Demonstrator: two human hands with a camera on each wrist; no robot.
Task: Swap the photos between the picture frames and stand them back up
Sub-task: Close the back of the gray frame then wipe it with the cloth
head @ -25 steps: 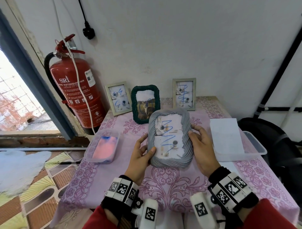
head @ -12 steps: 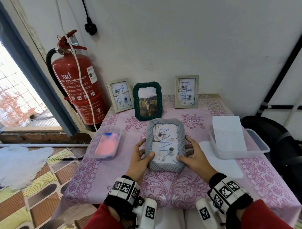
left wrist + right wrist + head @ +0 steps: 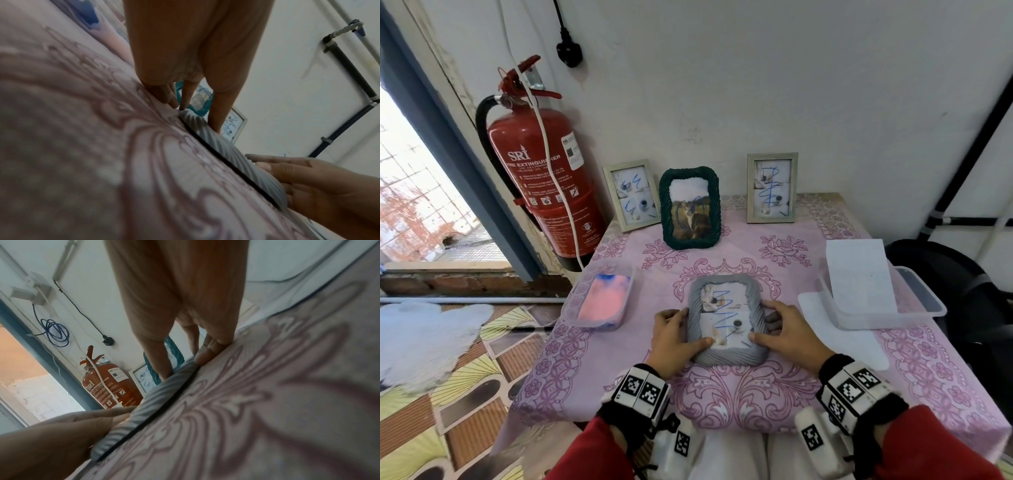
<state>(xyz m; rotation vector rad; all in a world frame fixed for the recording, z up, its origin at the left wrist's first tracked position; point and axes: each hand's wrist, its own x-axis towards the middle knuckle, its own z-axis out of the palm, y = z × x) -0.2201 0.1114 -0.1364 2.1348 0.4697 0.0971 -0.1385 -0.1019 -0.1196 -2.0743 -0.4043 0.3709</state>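
A grey rope-rimmed picture frame (image 3: pixel 726 356) lies flat and face up on the pink tablecloth, holding a white photo with a blue scribble. My left hand (image 3: pixel 674 335) grips its left side, thumb on the lower rim. My right hand (image 3: pixel 784 334) grips the right side the same way. In the left wrist view my fingers (image 3: pixel 164 94) touch the cloth at the grey frame's (image 3: pixel 236 155) edge. At the back stand a dark green rope frame (image 3: pixel 690 207) with a cat photo and two silver frames (image 3: pixel 631 193) (image 3: pixel 771 187).
A red fire extinguisher (image 3: pixel 544 185) stands at the table's back left corner. A clear tub of pink and blue material (image 3: pixel 599 298) sits left of my hands. At the right, a clear tray (image 3: pixel 921 301) holds white paper. The table's front edge is near my wrists.
The grey frame went from held up and tilted in front of me down to lying flat on the table. Both hands came down with it and kept hold of its sides.
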